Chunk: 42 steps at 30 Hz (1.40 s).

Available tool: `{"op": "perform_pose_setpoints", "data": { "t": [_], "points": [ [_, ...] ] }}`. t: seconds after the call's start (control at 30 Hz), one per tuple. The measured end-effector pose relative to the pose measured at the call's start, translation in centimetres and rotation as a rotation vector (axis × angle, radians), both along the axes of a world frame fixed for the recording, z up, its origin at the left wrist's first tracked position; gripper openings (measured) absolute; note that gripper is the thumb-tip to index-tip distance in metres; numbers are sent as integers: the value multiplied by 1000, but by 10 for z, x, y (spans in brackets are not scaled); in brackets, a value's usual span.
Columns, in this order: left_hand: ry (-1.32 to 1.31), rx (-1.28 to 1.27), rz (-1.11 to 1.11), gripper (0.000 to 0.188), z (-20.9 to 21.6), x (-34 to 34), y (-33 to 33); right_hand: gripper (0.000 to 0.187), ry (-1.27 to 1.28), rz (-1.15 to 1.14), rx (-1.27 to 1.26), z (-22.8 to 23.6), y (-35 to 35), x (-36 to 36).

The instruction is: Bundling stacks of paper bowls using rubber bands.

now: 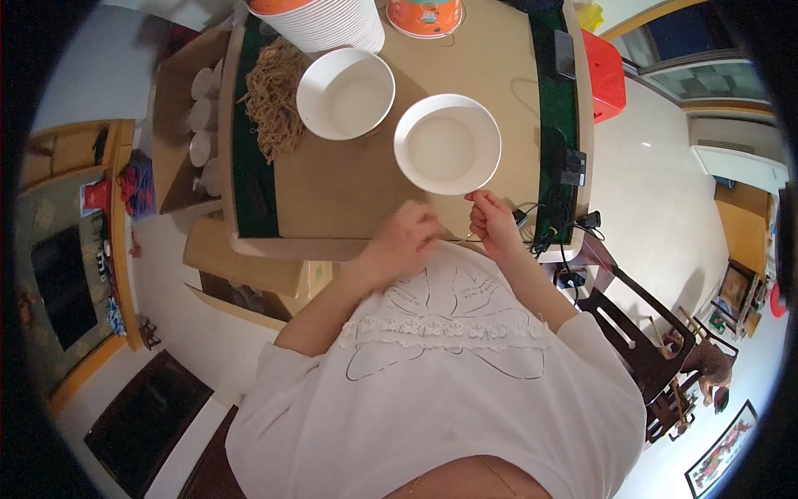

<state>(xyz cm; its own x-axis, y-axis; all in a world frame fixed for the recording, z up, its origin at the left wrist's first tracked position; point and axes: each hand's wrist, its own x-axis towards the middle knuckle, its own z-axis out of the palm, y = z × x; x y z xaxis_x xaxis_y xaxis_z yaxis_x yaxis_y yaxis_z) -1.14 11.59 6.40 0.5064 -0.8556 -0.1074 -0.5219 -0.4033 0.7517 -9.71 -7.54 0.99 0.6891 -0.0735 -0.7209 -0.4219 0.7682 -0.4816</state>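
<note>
A white paper bucket stands upright on the table in front of me, its inside bare. My right hand is closed in a pinch, thumb and fingertip right at the bucket's near rim; what it pinches, if anything, is too small to name. My left hand hovers at the table's near edge, fingers bent and smeared by motion. A thin pale line shows between the hands, too faint to identify. A second white bucket sits to the left, beside a heap of tan cords.
A tall stack of nested white buckets and an orange bucket with a cord stand at the far side. Black adapters, cables and a phone lie along the right edge. A carton of white cups is at left.
</note>
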Motion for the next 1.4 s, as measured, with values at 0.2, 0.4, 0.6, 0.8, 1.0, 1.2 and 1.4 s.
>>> {"op": "perform_pose_setpoints", "data": {
  "t": [0.2, 0.4, 0.6, 0.8, 1.0, 1.2, 1.4],
  "points": [
    [-654, -23, -78, 15, -25, 66, -24, 19, 71, 130, -499, 38, -7, 4],
    [-104, -127, 148, 16, 1, 60, -58, 21, -155, 286, -683, 36, -16, 7],
    [300, -257, 338, 19, 1, 60, -56, 20, -393, 143, -786, 47, -8, 34],
    [406, -230, 327, 24, 7, 56, -54, 18, -430, 283, -728, 34, -10, 42],
    [453, -265, 310, 25, 19, 52, -56, 19, -372, 357, -737, 41, -11, 46],
    [423, -265, 294, 25, 11, 51, -57, 18, -344, 337, -723, 33, -13, 45],
    [453, -284, 274, 25, 6, 50, -60, 17, -331, 353, -750, 35, -14, 47]
  ]
}}
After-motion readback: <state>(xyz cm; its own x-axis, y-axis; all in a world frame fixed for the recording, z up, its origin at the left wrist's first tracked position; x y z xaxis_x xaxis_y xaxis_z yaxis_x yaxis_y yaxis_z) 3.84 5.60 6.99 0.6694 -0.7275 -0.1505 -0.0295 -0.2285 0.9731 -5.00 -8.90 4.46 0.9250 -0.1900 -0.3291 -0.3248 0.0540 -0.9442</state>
